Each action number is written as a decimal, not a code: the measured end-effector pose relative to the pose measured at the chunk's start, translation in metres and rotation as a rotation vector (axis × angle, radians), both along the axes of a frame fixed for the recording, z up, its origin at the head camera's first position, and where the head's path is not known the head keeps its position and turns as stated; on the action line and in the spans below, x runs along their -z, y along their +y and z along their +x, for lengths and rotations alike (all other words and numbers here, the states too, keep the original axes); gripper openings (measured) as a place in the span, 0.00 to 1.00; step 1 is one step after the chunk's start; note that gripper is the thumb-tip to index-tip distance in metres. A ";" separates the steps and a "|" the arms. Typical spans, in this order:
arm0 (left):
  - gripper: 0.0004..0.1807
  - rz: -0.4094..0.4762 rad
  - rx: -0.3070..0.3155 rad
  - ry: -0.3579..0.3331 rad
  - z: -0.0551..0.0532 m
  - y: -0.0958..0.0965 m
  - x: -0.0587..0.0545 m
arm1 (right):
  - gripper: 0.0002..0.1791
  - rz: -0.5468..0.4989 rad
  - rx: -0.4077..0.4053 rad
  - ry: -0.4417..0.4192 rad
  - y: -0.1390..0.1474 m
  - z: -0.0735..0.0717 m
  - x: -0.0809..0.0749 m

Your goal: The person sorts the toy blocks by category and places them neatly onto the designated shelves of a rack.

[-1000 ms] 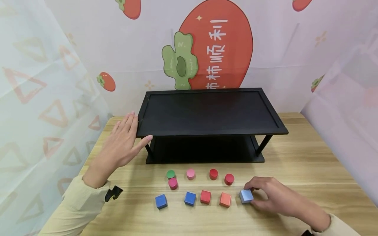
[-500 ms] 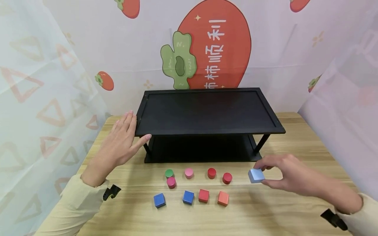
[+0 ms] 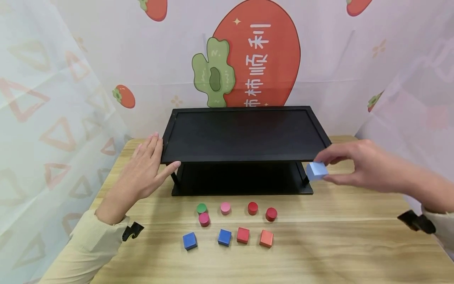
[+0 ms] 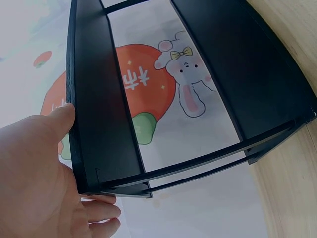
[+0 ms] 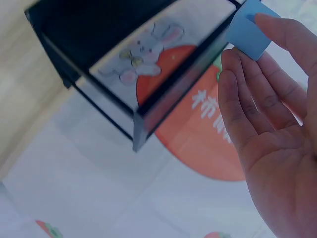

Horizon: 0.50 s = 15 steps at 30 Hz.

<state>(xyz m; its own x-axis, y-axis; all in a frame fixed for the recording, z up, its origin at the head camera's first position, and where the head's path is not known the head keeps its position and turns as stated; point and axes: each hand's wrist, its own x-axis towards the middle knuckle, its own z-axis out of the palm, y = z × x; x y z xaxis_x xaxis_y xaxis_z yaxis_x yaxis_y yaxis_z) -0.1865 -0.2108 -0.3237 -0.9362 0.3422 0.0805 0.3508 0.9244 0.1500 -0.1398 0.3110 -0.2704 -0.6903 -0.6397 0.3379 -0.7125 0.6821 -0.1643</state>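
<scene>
Head view: right hand (image 3: 365, 167) pinches light-blue cube (image 3: 316, 172); left hand (image 3: 146, 170), straight-fingered, touches black rack (image 3: 242, 134).

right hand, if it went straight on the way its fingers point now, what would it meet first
Probably the black shelf, near its front right corner; the light blue cube pinched in the right hand would likely touch first. Depth is unclear, so it might pass in front or above.

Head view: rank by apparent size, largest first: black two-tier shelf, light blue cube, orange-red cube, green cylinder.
1. Black two-tier shelf
2. Light blue cube; held up, so nearness may enlarge it
3. Orange-red cube
4. Green cylinder, partly hidden
</scene>
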 end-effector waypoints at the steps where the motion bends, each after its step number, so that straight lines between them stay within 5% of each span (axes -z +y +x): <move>1: 0.54 0.000 -0.001 0.002 0.000 -0.001 0.000 | 0.29 0.004 -0.001 0.002 0.001 -0.005 -0.003; 15: 0.54 -0.010 0.005 0.022 0.000 0.000 -0.001 | 0.18 0.055 0.229 -0.211 0.011 -0.055 -0.021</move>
